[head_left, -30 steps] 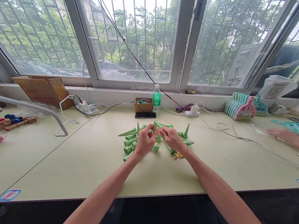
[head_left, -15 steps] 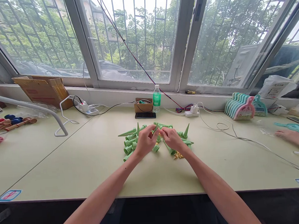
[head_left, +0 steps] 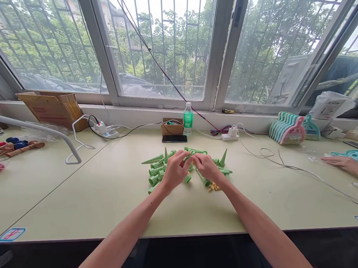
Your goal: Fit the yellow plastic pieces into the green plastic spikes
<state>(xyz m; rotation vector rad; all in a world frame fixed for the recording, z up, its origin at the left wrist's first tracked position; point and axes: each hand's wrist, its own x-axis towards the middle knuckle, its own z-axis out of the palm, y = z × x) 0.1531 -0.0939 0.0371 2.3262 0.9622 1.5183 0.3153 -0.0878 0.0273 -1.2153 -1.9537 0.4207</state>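
Observation:
My left hand (head_left: pixel 175 170) is closed on a green plastic cone-shaped spike (head_left: pixel 191 153), whose tip shows past the fingers. Close against it, my right hand (head_left: pixel 207 166) is pinched, its fingertips meeting the left hand's. Whatever the right fingers grip is too small and covered to make out. Around both hands lie several green ribbed tubes (head_left: pixel 154 180) and pointed spikes, most of them left of my left hand. One green cone (head_left: pixel 224 158) stands upright beyond my right wrist. Small yellow pieces (head_left: pixel 213 186) form a little heap beneath my right forearm.
A bottle (head_left: pixel 188 119), a phone (head_left: pixel 174 138) and a small cardboard box (head_left: pixel 168 129) are behind the hands. Cables and a power strip (head_left: pixel 230 135) run rightward. At right, another person's hand (head_left: pixel 342 162) rests near teal hangers (head_left: pixel 355 155). Wooden toys (head_left: pixel 26 148) lie far left.
The spike in my left hand has tilted from upright to a flatter slant, and the left fingers have stretched over it. The other person's hand has shifted left.

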